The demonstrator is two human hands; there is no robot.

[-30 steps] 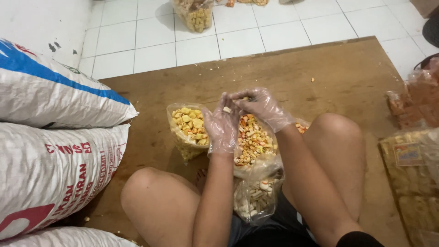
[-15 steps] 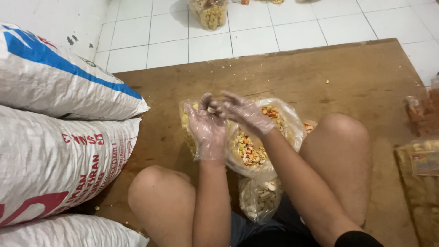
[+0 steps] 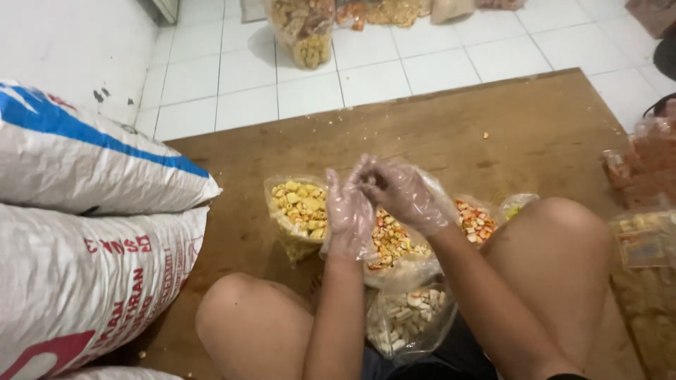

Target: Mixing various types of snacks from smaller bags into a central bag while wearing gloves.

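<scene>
White floor tiles edge the wooden board (image 3: 451, 134) where both gloved hands — left hand (image 3: 348, 214), right hand (image 3: 401, 193) — pinch the mouth of the clear snack bag (image 3: 394, 243) between the knees; gather it evenly, grip tight, so nothing spills.

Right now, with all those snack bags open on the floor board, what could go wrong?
1. The bag of yellow snacks stands open and unheld beside the left hand; a nudge from an arm could tip it and spill pieces onto the wooden board.
2. Both gloved hands, the right hand too, work above the open bag of orange-and-white snacks, so pieces may drop out.
3. The bag of pale snacks sits squeezed between the legs and could get crushed.
</scene>
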